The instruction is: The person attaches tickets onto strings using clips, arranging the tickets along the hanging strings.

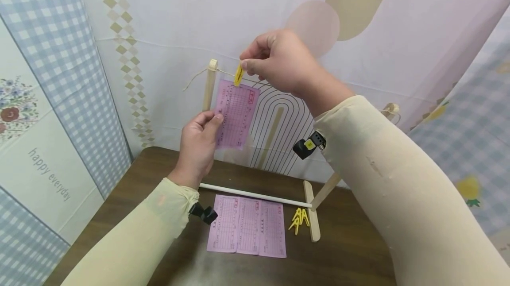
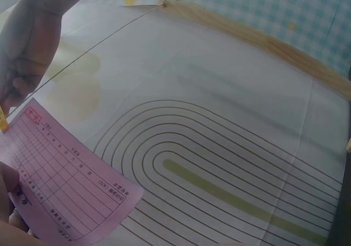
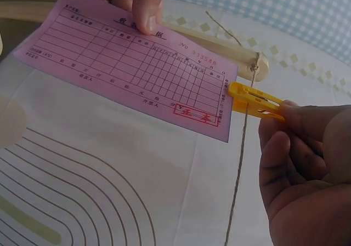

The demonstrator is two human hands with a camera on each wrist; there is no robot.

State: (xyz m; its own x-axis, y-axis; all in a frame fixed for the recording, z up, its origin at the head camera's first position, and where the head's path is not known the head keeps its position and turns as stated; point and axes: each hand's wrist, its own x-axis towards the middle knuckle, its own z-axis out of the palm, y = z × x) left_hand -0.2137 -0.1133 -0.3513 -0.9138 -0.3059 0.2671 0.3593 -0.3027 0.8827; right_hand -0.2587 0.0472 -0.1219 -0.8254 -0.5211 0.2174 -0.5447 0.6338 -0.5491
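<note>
My left hand (image 1: 198, 143) pinches the side edge of a pink printed receipt slip (image 1: 238, 117), which hangs upright below the string (image 1: 252, 81). Above it, my right hand (image 1: 280, 62) pinches a yellow clothespin (image 1: 239, 75) by its handle end. In the right wrist view the clothespin (image 3: 255, 101) sits over the string (image 3: 237, 186), its tip on the slip's (image 3: 129, 65) end edge near the red stamp. The left thumb (image 3: 145, 16) lies on the slip's printed face.
Three more pink slips (image 1: 247, 226) lie side by side on the brown table (image 1: 179, 250). Several yellow clothespins (image 1: 299, 219) lie right of them, beside the wooden foot (image 1: 312, 215) of the rack. A white rod (image 1: 255, 195) runs behind. Wooden posts (image 1: 210, 86) hold the string.
</note>
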